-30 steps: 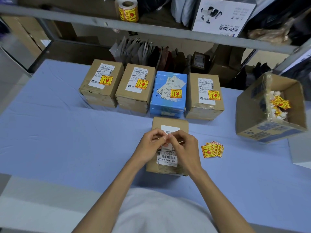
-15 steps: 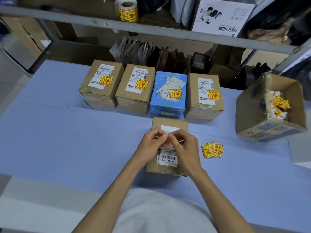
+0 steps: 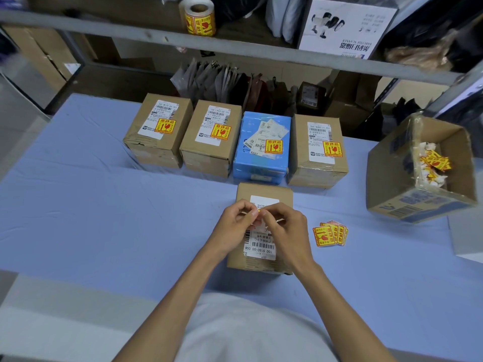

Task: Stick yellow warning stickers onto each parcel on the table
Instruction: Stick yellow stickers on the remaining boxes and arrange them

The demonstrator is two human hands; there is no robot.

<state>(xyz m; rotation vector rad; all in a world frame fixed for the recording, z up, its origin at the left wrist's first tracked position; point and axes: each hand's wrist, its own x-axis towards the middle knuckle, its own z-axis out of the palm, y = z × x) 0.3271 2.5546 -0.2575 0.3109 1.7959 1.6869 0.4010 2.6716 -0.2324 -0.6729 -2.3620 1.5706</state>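
I see both sets of fingertips pinched on one small yellow warning sticker, the left hand and right hand meeting over the nearest brown cardboard parcel, probably to peel off its backing above where it will go. A fanned stack of spare yellow stickers lies just right of the parcel on the blue table cover. Behind, a row of four parcels already carries stickers.

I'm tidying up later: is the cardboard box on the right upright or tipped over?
Tipped. The cardboard box lies on its side, its open mouth sideways, with crumpled sticker scraps showing inside.
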